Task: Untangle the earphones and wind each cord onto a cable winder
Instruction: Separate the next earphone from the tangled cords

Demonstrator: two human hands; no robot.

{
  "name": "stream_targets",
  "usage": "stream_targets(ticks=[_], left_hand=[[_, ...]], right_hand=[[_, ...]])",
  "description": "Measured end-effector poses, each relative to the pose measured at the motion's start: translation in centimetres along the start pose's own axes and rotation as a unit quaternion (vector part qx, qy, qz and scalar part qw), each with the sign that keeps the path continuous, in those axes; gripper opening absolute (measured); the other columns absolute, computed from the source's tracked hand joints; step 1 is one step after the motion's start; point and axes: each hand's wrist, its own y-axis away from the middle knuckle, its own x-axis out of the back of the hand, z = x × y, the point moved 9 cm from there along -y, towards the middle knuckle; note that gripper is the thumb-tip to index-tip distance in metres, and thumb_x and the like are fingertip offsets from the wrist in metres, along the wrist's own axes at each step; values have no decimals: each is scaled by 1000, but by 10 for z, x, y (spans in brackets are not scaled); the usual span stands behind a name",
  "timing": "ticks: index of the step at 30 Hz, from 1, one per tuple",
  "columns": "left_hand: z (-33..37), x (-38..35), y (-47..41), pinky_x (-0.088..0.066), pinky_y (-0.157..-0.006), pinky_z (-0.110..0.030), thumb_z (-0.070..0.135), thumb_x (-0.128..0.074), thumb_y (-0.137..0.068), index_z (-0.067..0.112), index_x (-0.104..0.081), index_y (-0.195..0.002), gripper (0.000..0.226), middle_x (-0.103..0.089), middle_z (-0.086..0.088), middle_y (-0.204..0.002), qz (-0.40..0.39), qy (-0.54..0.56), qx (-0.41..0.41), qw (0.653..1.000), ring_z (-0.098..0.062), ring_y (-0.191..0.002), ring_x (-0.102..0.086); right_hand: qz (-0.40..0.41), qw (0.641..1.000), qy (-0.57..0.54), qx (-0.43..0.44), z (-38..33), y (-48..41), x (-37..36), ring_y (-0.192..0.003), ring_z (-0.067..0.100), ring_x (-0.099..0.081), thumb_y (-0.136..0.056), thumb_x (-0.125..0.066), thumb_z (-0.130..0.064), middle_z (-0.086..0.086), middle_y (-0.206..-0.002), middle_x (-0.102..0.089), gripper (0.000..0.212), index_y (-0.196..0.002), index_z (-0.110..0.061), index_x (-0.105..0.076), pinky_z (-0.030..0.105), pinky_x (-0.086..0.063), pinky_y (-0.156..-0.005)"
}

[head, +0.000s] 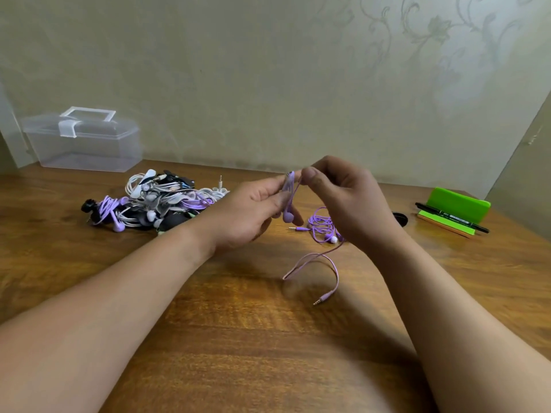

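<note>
My left hand (253, 210) pinches a purple cable winder (288, 186) with a purple earbud (288, 215) hanging below it. My right hand (346, 195) grips the purple earphone cord (322, 259) right beside the winder. That cord trails down onto the wooden table (238, 323), loops, and ends in a jack plug (323, 298). A second tangled purple earphone (323, 226) lies on the table behind my right hand, partly hidden by it. A pile of wound and tangled earphones (155, 201) in white, grey, black and purple sits to the left.
A clear plastic box (83, 141) with a lid stands at the back left by the wall. A green block (456, 205) with a black marker (453, 217) in front lies at the right. A dark round hole (399, 218) shows in the table.
</note>
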Motion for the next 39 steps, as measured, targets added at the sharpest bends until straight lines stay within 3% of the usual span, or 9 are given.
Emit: stream_targets(ticks=[10, 14, 16, 19, 23, 27, 35, 37, 39], left_hand=[[7, -25, 12, -26, -41, -21, 19, -47, -109, 26, -53, -144, 36, -68, -10, -94, -140, 9, 9, 990, -10, -45, -28], [21, -26, 20, -24, -36, -19, 19, -56, -100, 26, -55, -143, 44, -73, -8, -98, -173, 103, 8, 980, -8, -39, -27], [24, -26, 22, -20, -35, -18, 20, -57, -98, 26, -63, -135, 39, -74, -6, -96, -170, 134, 8, 976, -5, -37, -27], [23, -24, 18, -17, -35, -21, 20, -56, -98, 24, -66, -130, 34, -74, -7, -97, -144, 173, 3, 974, -3, -34, -28], [7, 8, 3, -20, -36, -22, 21, -57, -100, 26, -59, -144, 44, -60, -18, -95, -12, 228, 4, 973, -2, -33, -28], [-1, 19, 0, -11, -41, -26, 20, -50, -107, 29, -52, -148, 42, -76, -10, -118, 67, 215, 12, 974, -1, -31, -27], [1, 12, 3, -20, -32, -14, 14, -47, -108, 24, -45, -154, 47, -69, -13, -128, 151, 181, 13, 972, 4, -33, -44], [-1, 15, 0, -36, -43, -8, 11, -48, -108, 22, -45, -153, 46, -70, -13, -124, 170, 152, -2, 974, 6, -44, -56], [-4, 22, -3, -50, -79, -11, 9, -51, -107, 24, -48, -150, 45, -74, -8, -115, 190, 102, -25, 976, 3, -84, -73]], right_hand=[[0, 998, -66, -9, 8, -5, 7, -54, 0, -54, -101, -69, -20, -5, -65, -67, 19, -90, -5, -71, 14, -39, -57], [-76, 958, -250, -117, 34, -2, -8, -46, 9, -26, -101, -65, -32, -4, -55, -37, 24, -86, -13, -66, 20, -26, -43], [-110, 941, -282, -151, 40, 3, -23, -46, 9, -23, -105, -59, -22, -2, -57, -33, 23, -84, -13, -62, 20, -23, -40], [-132, 953, -233, -140, 37, 10, -44, -47, 12, -24, -109, -53, -17, 7, -61, -36, 24, -87, -12, -62, 22, -19, -44], [-151, 965, -173, -123, 25, 15, -59, -49, 8, -28, -112, -48, -28, -8, -56, -41, 30, -94, -13, -67, 25, -21, -47], [-139, 982, -82, -97, 18, 17, -66, -48, 4, -35, -112, -44, -35, -11, -54, -45, 40, -97, -7, -69, 23, -30, -50], [-172, 974, 142, -31, 9, 21, -79, -70, 23, -56, -105, -41, -15, 1, -75, -60, 17, -96, -18, -56, 35, -43, -63], [-218, 954, 204, -15, 8, 26, -89, -76, 33, -56, -103, -41, -13, 4, -80, -57, 10, -99, -22, -43, 40, -44, -65], [-230, 936, 264, 17, 4, 27, -91, -76, 35, -55, -103, -43, -14, 2, -79, -53, 9, -102, -22, -40, 40, -43, -64]])
